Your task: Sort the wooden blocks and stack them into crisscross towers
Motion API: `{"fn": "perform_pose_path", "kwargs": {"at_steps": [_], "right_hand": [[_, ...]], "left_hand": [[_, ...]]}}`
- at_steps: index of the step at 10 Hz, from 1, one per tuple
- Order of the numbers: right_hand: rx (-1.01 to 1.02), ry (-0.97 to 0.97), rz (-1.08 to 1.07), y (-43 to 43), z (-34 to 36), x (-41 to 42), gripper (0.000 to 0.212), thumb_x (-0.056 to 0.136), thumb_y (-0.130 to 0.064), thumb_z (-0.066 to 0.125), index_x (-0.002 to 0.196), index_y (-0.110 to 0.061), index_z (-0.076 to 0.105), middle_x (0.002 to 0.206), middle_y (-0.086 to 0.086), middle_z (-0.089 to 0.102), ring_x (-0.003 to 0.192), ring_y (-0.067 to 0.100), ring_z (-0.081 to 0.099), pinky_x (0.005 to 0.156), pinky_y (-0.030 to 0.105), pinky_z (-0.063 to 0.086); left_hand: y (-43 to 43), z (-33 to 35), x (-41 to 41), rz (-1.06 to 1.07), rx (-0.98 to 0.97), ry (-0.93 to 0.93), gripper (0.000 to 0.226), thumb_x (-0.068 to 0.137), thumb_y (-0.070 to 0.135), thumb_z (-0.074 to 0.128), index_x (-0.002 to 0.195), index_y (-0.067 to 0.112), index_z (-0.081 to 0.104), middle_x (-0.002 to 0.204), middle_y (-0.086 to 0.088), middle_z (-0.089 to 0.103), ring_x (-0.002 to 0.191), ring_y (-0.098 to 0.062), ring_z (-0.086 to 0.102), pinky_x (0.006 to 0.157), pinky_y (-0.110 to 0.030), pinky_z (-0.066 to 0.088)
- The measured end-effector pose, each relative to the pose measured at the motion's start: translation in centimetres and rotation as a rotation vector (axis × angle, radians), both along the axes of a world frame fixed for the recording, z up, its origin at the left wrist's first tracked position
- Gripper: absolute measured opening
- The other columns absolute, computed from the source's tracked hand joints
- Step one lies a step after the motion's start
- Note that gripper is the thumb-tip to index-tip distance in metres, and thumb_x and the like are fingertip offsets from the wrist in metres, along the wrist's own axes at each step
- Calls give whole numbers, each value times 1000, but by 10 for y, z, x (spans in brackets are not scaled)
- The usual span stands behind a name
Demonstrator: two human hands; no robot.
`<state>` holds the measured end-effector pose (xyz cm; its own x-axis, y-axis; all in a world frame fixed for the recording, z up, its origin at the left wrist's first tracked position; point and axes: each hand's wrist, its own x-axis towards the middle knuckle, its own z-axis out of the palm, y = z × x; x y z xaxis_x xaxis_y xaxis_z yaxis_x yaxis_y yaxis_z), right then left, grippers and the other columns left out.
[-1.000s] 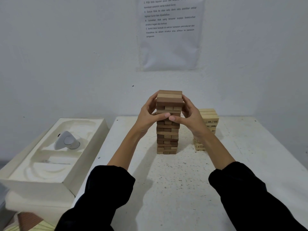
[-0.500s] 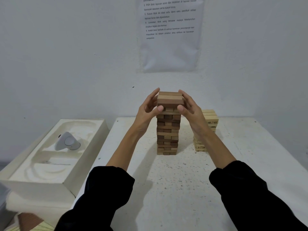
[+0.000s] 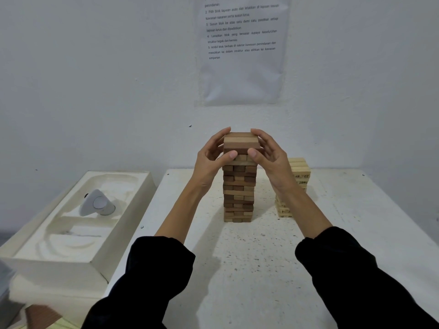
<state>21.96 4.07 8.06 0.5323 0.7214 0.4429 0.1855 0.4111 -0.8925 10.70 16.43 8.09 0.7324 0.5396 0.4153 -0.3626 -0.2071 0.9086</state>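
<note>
Left hand (image 3: 211, 156), right hand (image 3: 269, 156) risen, gripping dark tower (image 3: 238, 193) top; forearm (image 3: 303, 211) part-hides pale tower (image 3: 299, 167).

The left hand (image 3: 212, 160) and right hand (image 3: 269, 159) are clasping the top layers of the dark crisscross tower (image 3: 238, 193) from either side, thumbs pressing its front face. A paler block tower (image 3: 301, 170) is standing on the bench (image 3: 261, 269) behind the right wrist.
</note>
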Motion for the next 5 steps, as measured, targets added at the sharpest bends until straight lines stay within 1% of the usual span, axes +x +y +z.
{"fn": "perform_pose_path", "kwargs": {"at_steps": [1, 2, 3, 4, 5], "right_hand": [[-9, 8, 9, 0, 1, 0, 59, 71, -37, 76, 124, -26, 53, 119, -10, 58, 109, 3, 57, 84, 22, 49], [-12, 11, 18, 0, 1, 1, 57, 79, -27, 72, 130, -24, 50, 123, -8, 57, 115, 7, 54, 87, 22, 49], [-21, 12, 20, -1, -1, 2, 59, 79, -28, 71, 133, -28, 47, 125, -9, 55, 119, 6, 52, 94, 24, 47], [-26, 20, 2, -4, -3, -1, 64, 78, -37, 64, 138, -27, 43, 132, -6, 52, 123, 5, 49, 94, 21, 45], [-39, 33, -89, -6, 1, -3, 65, 78, -43, 60, 138, -29, 41, 140, -5, 46, 126, 3, 44, 96, 19, 39]], "left_hand": [[0, 0, 0, 2, -6, -3, 72, 60, 50, 82, 124, 33, 55, 125, -1, 58, 113, -15, 57, 86, -27, 50], [0, 0, 0, 2, -20, -8, 80, 53, 59, 83, 124, 36, 54, 125, 3, 59, 115, -15, 57, 88, -27, 50], [0, -2, 0, 9, -31, 1, 86, 52, 61, 82, 128, 37, 50, 129, 2, 58, 122, -18, 54, 93, -31, 49], [-3, -2, -1, 9, -22, 14, 89, 51, 65, 81, 129, 37, 49, 133, 0, 56, 125, -19, 51, 101, -37, 47], [-2, -2, -1, 30, -16, -1, 89, 51, 68, 79, 129, 39, 48, 134, 2, 55, 125, -16, 51, 103, -38, 44]]}}
